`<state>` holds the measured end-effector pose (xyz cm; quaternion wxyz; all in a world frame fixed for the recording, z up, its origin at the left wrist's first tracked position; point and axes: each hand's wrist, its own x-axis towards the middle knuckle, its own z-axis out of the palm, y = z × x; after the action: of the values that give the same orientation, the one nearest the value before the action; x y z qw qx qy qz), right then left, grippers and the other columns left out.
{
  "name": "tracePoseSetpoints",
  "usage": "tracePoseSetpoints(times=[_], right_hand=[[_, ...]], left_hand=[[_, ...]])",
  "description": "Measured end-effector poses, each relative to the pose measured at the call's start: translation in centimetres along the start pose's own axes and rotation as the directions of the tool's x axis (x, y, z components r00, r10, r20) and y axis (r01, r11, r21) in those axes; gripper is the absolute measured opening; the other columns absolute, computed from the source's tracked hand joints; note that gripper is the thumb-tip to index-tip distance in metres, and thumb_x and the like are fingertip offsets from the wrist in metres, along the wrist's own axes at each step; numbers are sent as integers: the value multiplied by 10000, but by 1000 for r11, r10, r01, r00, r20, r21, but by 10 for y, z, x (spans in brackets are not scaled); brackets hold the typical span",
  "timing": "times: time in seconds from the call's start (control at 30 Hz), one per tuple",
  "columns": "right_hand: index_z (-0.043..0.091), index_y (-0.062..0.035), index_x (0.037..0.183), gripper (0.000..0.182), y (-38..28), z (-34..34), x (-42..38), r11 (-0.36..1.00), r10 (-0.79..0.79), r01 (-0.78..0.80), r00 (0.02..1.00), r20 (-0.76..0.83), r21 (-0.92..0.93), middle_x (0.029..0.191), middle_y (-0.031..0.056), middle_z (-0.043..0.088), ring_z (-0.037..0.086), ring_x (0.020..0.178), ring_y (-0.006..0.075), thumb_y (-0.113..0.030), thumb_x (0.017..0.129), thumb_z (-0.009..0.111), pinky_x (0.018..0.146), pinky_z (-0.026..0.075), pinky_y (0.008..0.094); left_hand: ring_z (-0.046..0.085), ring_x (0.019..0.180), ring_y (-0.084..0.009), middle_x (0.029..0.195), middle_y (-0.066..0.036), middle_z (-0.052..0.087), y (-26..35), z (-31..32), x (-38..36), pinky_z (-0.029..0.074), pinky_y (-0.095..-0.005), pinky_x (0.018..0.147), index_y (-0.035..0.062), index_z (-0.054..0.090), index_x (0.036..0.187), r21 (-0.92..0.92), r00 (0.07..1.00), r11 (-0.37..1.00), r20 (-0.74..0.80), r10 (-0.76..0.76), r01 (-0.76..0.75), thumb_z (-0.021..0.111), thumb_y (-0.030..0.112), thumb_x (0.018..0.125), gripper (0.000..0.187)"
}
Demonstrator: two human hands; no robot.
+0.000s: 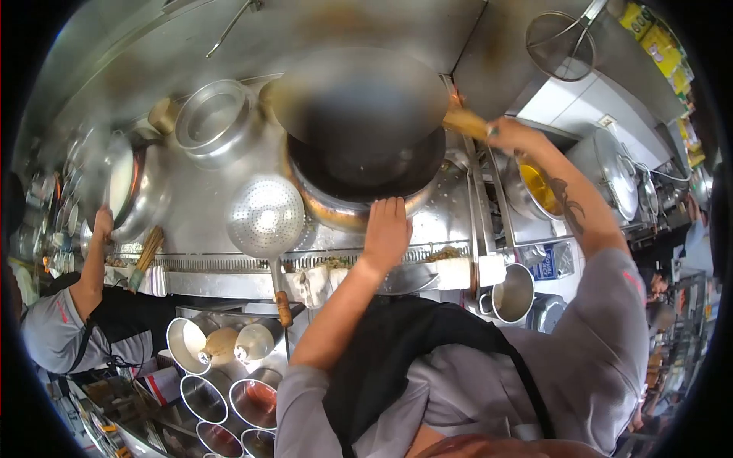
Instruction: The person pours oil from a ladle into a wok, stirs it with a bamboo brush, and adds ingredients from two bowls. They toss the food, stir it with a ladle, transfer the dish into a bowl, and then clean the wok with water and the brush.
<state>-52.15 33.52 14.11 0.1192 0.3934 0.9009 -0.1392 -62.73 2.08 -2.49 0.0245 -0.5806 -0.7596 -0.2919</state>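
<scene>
A large dark wok sits on the range in front of me, its far part blurred. At its near rim is my left hand, closed, the fingers side by side and bent over the edge, thumb hidden. My right hand is wrapped round a yellowish wooden handle at the wok's right side. A small orange glow shows just beyond that handle. Left of the wok, a perforated skimmer lies across the front ledge, its wooden grip toward me. A metal pot with yellow liquid stands below my right forearm.
At far left a person works over another wok. Stacked steel bowls stand on the range. Several sauce containers and squeeze bottles fill the lower left. A steel pot is at right; a wire strainer hangs above.
</scene>
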Motion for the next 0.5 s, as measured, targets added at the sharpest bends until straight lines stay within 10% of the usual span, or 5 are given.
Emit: tracePoseSetpoints(times=[0.07, 0.17, 0.27, 0.4, 0.5], right_hand=[[647, -17, 1097, 418, 21, -7, 1, 988, 156, -156, 982, -103, 10, 755, 170, 670, 672, 643, 231, -325, 816, 668, 587, 537, 374], [584, -26, 1205, 509, 93, 41, 18, 951, -4, 204, 758, -652, 231, 661, 116, 628, 604, 506, 209, -388, 854, 649, 475, 491, 340], [537, -69, 1306, 598, 62, 95, -51, 645, 297, 24, 913, -279, 764, 777, 102, 641, 619, 544, 167, -466, 871, 638, 384, 468, 310], [520, -45, 1303, 622, 55, 215, -92, 218, 375, -151, 925, 60, 964, 929, 111, 627, 603, 551, 186, -434, 849, 691, 426, 494, 330], [571, -46, 1219, 476, 52, 281, -98, 291, 339, -220, 934, 115, 931, 843, 85, 635, 596, 564, 174, -360, 874, 670, 414, 483, 328]], left_hand=[[531, 966, -344, 994, -192, 572, -7, 11, 9, 403, -452, 894, -56, 556, 1069, -15, 994, 999, -106, 38, -40, 555, 151, 860, 293], [560, 846, -318, 860, -150, 588, -20, 22, 16, 417, -442, 776, 14, 583, 893, -58, 999, 998, -53, -10, 7, 553, 139, 864, 131], [570, 751, -318, 760, -120, 584, -19, 30, 13, 417, -443, 718, 55, 552, 764, -110, 979, 994, -205, -13, -10, 551, 132, 869, 131], [580, 726, -328, 739, -129, 603, -19, 29, 16, 418, -454, 701, 53, 553, 752, -87, 977, 996, -209, -51, 33, 545, 146, 878, 157], [595, 734, -338, 734, -142, 616, -30, 41, 16, 422, -469, 693, 52, 556, 750, -61, 981, 996, -182, -69, 58, 538, 149, 884, 167]])
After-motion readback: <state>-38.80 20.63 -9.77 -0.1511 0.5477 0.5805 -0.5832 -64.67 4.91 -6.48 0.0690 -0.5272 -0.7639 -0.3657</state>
